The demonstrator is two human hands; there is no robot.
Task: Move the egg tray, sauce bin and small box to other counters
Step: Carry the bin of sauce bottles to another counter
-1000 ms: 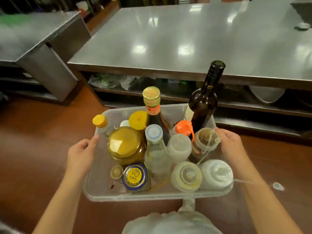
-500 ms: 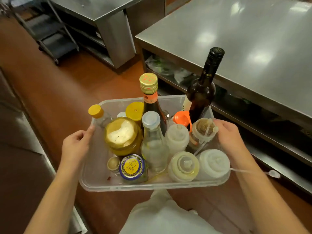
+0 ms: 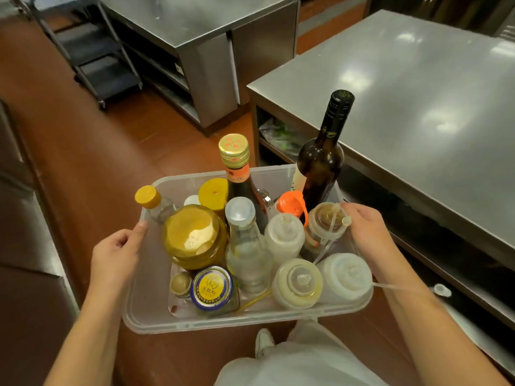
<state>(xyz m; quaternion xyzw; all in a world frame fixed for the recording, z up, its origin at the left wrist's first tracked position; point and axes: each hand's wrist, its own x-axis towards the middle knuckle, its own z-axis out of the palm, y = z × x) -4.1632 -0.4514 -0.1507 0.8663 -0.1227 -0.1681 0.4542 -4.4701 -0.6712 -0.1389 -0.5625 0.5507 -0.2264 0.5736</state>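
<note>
A steel counter (image 3: pixel 418 101) stands just right of a clear plastic sauce bin (image 3: pixel 156 316), carried above the red-brown floor (image 3: pixel 83 140). The left hand (image 3: pixel 115 256) grasps the bin's left rim, the right hand (image 3: pixel 367 232) its right rim. Inside, a tall dark bottle (image 3: pixel 320 162) stands at the far right corner and a gold-lidded jar (image 3: pixel 195 236) left of centre.

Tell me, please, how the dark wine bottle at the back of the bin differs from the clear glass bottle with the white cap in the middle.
The dark wine bottle is brown-black glass; the clear glass bottle is see-through. The wine bottle has a black capsule top and stands tallest, leaning against the sauce bin's far right corner; the clear bottle has a white cap, is shorter and stands mid-bin. Both stand in the bin that the left hand and right hand carry.
</note>
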